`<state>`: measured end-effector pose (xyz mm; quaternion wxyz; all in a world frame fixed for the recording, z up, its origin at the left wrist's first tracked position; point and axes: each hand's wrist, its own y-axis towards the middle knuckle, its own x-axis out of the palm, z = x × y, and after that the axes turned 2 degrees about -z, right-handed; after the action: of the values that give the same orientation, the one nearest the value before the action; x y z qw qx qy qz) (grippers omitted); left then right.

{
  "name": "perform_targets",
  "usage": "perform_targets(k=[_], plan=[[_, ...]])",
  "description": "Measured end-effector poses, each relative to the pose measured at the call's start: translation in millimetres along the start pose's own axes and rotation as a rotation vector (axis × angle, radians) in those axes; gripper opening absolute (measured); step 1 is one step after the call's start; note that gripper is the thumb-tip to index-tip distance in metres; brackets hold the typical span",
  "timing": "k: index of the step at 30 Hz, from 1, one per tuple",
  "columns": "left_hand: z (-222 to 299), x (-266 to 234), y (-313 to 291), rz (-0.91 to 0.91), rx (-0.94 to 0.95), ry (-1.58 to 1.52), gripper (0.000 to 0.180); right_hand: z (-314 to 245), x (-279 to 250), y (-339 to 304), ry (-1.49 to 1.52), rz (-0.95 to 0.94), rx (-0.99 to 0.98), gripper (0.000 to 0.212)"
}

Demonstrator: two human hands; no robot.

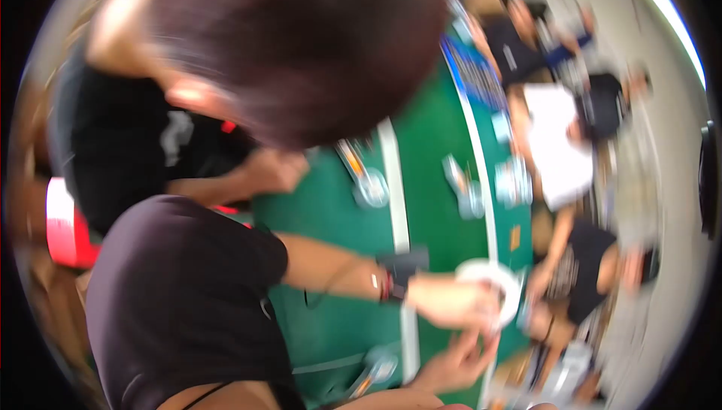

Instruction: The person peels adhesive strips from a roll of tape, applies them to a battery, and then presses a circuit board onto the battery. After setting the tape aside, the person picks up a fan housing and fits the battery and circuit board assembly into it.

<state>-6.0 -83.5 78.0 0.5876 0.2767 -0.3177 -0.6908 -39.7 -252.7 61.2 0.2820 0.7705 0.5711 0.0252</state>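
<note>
The picture is blurred and the room lies sideways in it. My left hand [455,301] reaches across the green table [338,222], a dark device with a cable [402,267] strapped to its wrist. Its fingers are closed at a white round ring-shaped piece [477,271], partly hidden behind them. Close below, my right hand [455,365] has curled fingers whose tips meet the left fingertips. Something small seems to be pinched there, too smeared to name.
A co-worker's head [301,49] and hand [278,173] are close at the upper left. Pale round-ended items [371,188] with orange parts lie on the table, another pale item [466,192] farther over. A blue tray [474,72] and several people line the far side.
</note>
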Motion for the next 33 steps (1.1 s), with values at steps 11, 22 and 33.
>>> perform_targets(k=[11, 22, 33], plan=[[-5.1, 6.1, 6.2, -0.21, -0.129, 0.069, 0.044, -27.0, -6.0, 0.4, -0.045, 0.047, -0.194, 0.021], [2.1, -0.1, 1.6, -0.344, -0.115, 0.166, 0.04, -26.1, -0.6, -1.4, 0.214, 0.069, -0.303, 0.045], [0.1, -5.3, 5.4, -0.435, -0.277, -0.018, 0.033, -19.2, -20.8, -2.6, 0.276, -0.073, -0.178, 0.057]])
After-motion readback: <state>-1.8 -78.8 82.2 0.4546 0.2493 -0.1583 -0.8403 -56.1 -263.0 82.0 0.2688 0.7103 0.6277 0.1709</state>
